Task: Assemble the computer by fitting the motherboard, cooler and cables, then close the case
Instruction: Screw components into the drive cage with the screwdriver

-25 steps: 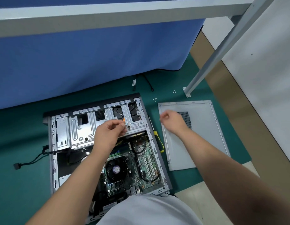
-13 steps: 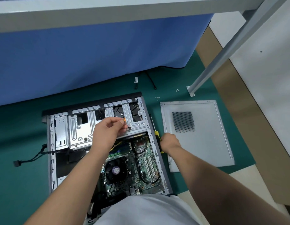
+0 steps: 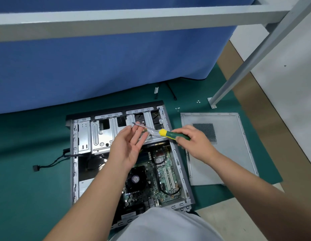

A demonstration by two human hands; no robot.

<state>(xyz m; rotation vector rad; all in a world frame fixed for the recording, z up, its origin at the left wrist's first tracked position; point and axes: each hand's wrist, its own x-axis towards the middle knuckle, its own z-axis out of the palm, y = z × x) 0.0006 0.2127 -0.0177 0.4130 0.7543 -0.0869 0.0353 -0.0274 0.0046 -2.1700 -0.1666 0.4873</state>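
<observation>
Since the earlier frame the right hand (image 3: 193,141) has lifted the screwdriver (image 3: 161,132), gripping its handle; shaft points left toward the open left hand (image 3: 129,146) above the case (image 3: 177,153).

We see the right hand (image 3: 194,143) gripping a screwdriver (image 3: 168,133) over the open computer case (image 3: 74,153); the left hand (image 3: 128,145) spreads beside its shaft; the side panel (image 3: 229,153) lies alongside.

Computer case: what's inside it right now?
Inside the computer case: the motherboard with its black cooler fan, looping black cables, and the metal drive cage at the far end. The left hand, forearms and shirt cover the rest.
</observation>
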